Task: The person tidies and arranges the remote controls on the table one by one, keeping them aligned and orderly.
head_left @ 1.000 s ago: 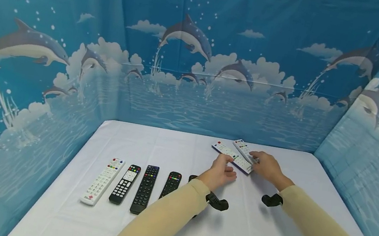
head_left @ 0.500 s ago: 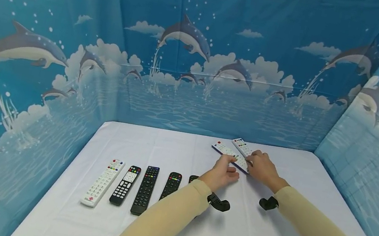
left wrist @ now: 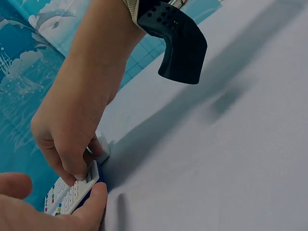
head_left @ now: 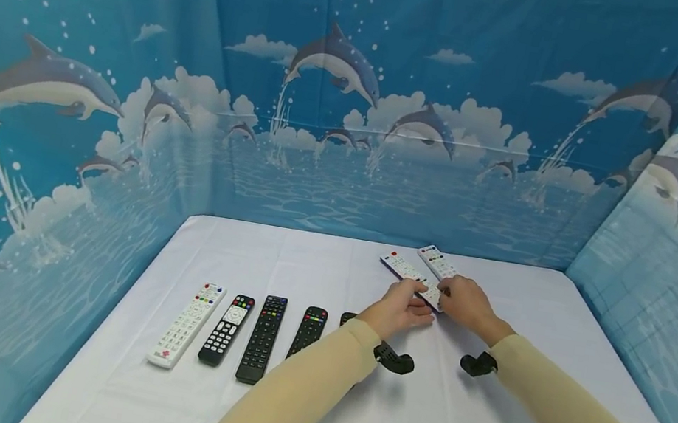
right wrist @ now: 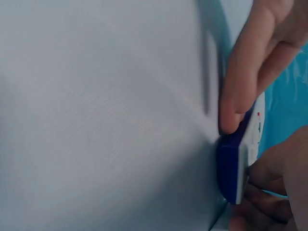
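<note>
A: Where does the white remote with the blue underside (head_left: 412, 277) lie, and how do the hands meet it?

B: It lies flat on the white-covered counter (head_left: 278, 254), toward the far right, with a second white remote (head_left: 436, 261) just beside it on the far side. The left hand (head_left: 395, 308) and right hand (head_left: 462, 299) meet at its near end. In the left wrist view the right hand's fingers (left wrist: 72, 166) curl down onto the keypad edge of the remote (left wrist: 72, 192) while the left thumb presses its blue side. In the right wrist view a fingertip (right wrist: 236, 115) bears on the blue edge (right wrist: 231, 163). Both hands pinch it; neither is spread wide.

A: How is it likely to handle?

B: Judged from its form: light, rigid plastic, smooth and somewhat slippery on the cloth. The long side edges offer the surest hold, as pressing the face would work the buttons.

A: What lies around it?

B: A row at near left: a white remote (head_left: 185, 324), then three black remotes (head_left: 226, 329) (head_left: 261, 338) (head_left: 309, 330); a fifth is mostly hidden by the left sleeve (head_left: 295, 391). The neighbouring white remote is the closest obstacle; the row lies well apart.
</note>
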Demonstrator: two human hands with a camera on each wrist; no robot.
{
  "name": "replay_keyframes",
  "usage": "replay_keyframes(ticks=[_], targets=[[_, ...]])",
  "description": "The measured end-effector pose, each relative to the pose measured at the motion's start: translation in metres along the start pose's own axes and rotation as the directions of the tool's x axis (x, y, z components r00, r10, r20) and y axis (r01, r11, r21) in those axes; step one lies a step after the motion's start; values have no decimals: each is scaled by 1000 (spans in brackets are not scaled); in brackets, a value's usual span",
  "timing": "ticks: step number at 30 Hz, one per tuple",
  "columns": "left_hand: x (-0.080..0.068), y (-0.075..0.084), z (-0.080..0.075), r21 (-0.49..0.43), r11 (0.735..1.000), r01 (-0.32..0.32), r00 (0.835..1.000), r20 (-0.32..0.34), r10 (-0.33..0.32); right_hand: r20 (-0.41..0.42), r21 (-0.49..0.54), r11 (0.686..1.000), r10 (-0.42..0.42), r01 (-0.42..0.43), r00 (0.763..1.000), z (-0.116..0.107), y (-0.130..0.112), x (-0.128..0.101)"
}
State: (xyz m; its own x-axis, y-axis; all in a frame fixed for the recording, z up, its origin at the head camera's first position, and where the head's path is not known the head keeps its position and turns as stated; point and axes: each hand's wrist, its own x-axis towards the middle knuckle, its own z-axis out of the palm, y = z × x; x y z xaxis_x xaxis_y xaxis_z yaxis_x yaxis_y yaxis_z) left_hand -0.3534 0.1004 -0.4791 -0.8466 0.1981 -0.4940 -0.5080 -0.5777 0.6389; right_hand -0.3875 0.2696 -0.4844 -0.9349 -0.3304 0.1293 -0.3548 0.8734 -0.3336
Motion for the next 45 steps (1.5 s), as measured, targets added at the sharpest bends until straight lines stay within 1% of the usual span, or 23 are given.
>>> replay_keyframes(ticks=[3,4,6,8,11,14,15,16,18,21,23,26,30,32,34,37,39,40,45], targets=[[-2,-1,-1,0,1000,-23,999,-47,23,46,74,997,11,-14,999,-4,-2,0],[-3,-2,-1,2,999,-33,997,-68,33,69,107,994,24,-31,997,-6,-3,0],[-5,-4,0,8,999,-53,992,-113,54,114,166,984,45,-64,992,-8,-3,-1],[-6,-5,1,10,998,-63,989,-132,64,160,231,968,64,-101,985,-11,-2,-2],[-7,-5,2,6,997,-75,986,-147,75,221,354,920,91,-167,971,-11,2,-3],[-8,-5,2,24,996,-85,984,-157,88,274,462,855,114,-235,955,-11,4,-4],[-8,-5,2,37,995,-90,982,-164,95,292,496,827,125,-263,948,-12,4,-4],[-9,-5,3,53,994,-94,979,-174,102,308,520,805,136,-286,942,-12,3,-5],[-10,-5,1,83,992,-95,977,-181,108,338,552,771,144,-319,930,-14,1,-6],[-11,-5,0,116,988,-97,974,-195,118,366,586,731,144,-348,919,-17,0,-8],[-12,-4,0,134,985,-106,972,-196,131,377,603,717,131,-350,917,-19,-1,-9],[-13,-2,1,159,980,-119,971,-189,148,381,623,699,122,-352,916,-22,-3,-12],[-16,1,1,184,974,-133,971,-174,166,377,636,684,129,-358,917,-25,-7,-14],[-18,3,1,204,969,-138,971,-167,173,371,638,686,124,-349,920,-27,-9,-16],[-19,3,1,229,962,-147,970,-155,185,365,645,677,136,-355,921,-29,-11,-16],[-22,4,2,279,945,-172,967,-136,216,353,655,674,127,-342,927,-32,-14,-18],[-24,5,2,311,930,-198,963,-116,243,347,668,659,135,-346,928,-35,-17,-19],[-25,6,3,327,922,-209,961,-106,256,344,672,658,130,-340,930,-36,-19,-20],[-34,14,2,402,879,-256,954,-41,296,332,670,672,108,-315,937,-46,-28,-24]])
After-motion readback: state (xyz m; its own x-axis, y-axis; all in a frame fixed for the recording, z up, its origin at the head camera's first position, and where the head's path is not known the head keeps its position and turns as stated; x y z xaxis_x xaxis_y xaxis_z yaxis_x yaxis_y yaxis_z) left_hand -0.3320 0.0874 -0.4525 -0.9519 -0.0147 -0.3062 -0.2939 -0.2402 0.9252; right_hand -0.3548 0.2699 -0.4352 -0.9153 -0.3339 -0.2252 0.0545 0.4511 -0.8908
